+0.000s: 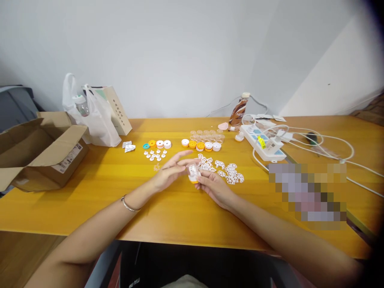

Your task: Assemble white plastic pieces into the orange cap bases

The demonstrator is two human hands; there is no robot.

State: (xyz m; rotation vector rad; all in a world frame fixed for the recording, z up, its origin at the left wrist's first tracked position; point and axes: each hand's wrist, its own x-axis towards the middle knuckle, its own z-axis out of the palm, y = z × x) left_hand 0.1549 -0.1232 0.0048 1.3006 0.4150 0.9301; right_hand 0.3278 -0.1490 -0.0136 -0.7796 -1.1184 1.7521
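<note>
My right hand [215, 188] grips a small orange-and-clear plastic piece [193, 174] just above the yellow table [99, 188]. My left hand [171, 170] reaches in from the left, fingers stretched out, their tips at the top of that piece. A bracelet sits on my left wrist. Just beyond my hands lies a scatter of flat white perforated discs [229, 173]. Farther back stand rows of orange and white round caps [200, 145] and small clear cups [207, 135].
An open cardboard box [39, 150] sits at the left edge, with a white plastic bag [93, 120] and a paper bag behind it. A brown bottle [238, 113], a white power strip [264, 145] and looping white cables [327, 146] occupy the back right.
</note>
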